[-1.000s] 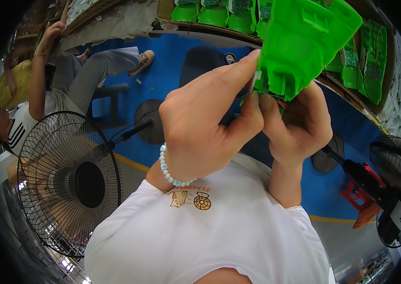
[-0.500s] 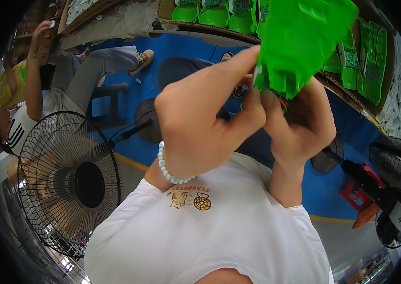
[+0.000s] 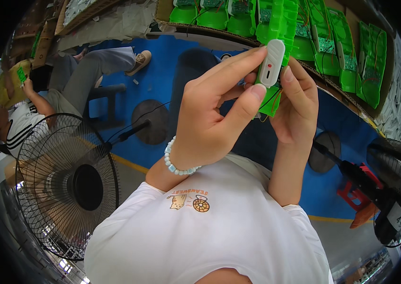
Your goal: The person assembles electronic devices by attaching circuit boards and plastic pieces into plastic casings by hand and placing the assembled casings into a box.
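Both hands pinch green casing [image 3: 276, 52] | left hand [image 3: 214, 118] fingertips (white switch [image 3: 271, 68]) | right hand [image 3: 297, 111] behind

Single head-worn fisheye, steeply downward (edges bowed), close above the raised hands [image 3: 238, 113]

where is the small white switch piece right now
In the head view, upper right of centre, the white switch piece is pinched between the left hand and right hand, against the green plastic part.

Fan [image 3: 67, 182] left of hands [image 3: 252, 109]; tray [image 3: 352, 52] behind.
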The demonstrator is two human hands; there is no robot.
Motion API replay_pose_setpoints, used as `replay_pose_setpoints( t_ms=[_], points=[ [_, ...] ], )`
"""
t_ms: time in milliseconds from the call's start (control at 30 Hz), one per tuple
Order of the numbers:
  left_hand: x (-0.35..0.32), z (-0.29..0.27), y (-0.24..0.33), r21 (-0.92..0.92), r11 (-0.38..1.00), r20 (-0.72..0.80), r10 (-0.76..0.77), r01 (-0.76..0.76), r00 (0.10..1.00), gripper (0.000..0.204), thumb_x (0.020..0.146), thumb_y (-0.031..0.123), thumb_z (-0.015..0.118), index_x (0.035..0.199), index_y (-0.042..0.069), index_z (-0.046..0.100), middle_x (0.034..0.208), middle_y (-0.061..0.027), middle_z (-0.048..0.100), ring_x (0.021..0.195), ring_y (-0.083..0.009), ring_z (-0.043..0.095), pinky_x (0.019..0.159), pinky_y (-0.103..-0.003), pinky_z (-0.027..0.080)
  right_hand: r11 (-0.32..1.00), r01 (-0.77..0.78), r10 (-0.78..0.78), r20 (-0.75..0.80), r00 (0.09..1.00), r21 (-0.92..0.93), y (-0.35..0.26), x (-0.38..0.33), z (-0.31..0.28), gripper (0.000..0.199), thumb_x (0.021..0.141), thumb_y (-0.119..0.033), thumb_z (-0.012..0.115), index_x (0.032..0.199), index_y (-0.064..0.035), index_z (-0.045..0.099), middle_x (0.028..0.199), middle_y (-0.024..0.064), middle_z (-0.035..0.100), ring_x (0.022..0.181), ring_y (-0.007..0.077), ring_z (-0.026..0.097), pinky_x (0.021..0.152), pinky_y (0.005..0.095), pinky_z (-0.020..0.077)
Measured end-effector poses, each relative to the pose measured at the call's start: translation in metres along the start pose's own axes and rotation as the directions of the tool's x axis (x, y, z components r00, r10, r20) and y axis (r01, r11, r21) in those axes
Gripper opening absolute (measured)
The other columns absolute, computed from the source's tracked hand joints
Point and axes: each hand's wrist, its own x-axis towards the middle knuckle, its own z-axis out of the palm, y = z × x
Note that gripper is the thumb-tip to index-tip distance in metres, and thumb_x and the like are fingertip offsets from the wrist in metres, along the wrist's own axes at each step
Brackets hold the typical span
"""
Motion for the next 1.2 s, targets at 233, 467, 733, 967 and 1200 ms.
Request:
replay_pose_setpoints(
  t_ms=[233,467,733,967,1200],
  points=[
    [0.017,0.007,-0.011,-0.3,0.953,-0.125,-0.084,0.043,0.989,0.041,0.095,0.015,0.058,0.129,-0.006,0.051,0.101,-0.0061,0.064,0.087,-0.0096,0.058,0.08,-0.022,0.049,0.961,0.131,-0.145,-0.04,0.989,-0.245,0.006,0.001,0.011,0.043,0.088,0.001,0.061,0.127,0.0119,0.048,0.106,0.0182,0.066,0.094,0.0176,0.065,0.079,0.0267,0.0538],
    [0.031,0.006,-0.045,-0.525,0.851,-0.162,-0.13,0.026,0.978,0.041,0.099,0.022,0.051,0.13,-0.005,0.05,0.099,-0.0017,0.062,0.086,-0.0027,0.051,0.071,-0.016,0.039,0.944,0.114,-0.125,-0.016,0.992,-0.308,0.016,0.015,0.007,0.05,0.088,-0.002,0.064,0.133,0.0085,0.044,0.101,0.0129,0.067,0.087,0.0121,0.063,0.07,0.0231,0.0518],
    [0.025,-0.012,-0.027,-0.655,0.755,-0.21,-0.156,-0.021,0.965,0.037,0.101,0.023,0.042,0.125,-0.005,0.049,0.103,-0.0155,0.065,0.084,-0.0218,0.068,0.068,-0.03,0.057,0.901,0.25,-0.226,0.108,0.968,-0.356,0.027,0.004,0.015,0.054,0.092,-0.008,0.062,0.138,0.0073,0.039,0.102,0.0138,0.068,0.089,0.0164,0.064,0.081,0.028,0.0507],
    [0.026,-0.045,-0.023,-0.796,0.601,-0.073,0.014,-0.067,0.997,0.047,0.102,0.037,0.031,0.122,-0.001,0.05,0.118,-0.0189,0.056,0.096,-0.0278,0.06,0.082,-0.045,0.053,0.45,0.292,-0.078,0.289,0.954,-0.844,0.028,-0.015,-0.015,0.039,0.076,-0.002,0.073,0.113,0.0024,0.062,0.094,0.0152,0.069,0.085,0.0199,0.066,0.078,0.0307,0.0504],
    [0.029,-0.061,-0.029,-0.731,0.676,-0.136,-0.004,-0.098,0.991,0.047,0.101,0.037,0.034,0.122,-0.002,0.049,0.107,-0.0215,0.06,0.087,-0.0297,0.062,0.075,-0.038,0.052,0.472,0.157,0.044,0.201,0.979,-0.867,0.04,-0.015,-0.018,0.026,0.078,-0.001,0.071,0.103,0.003,0.067,0.088,0.012,0.067,0.079,0.0172,0.063,0.067,0.0256,0.0485]
  ],
)
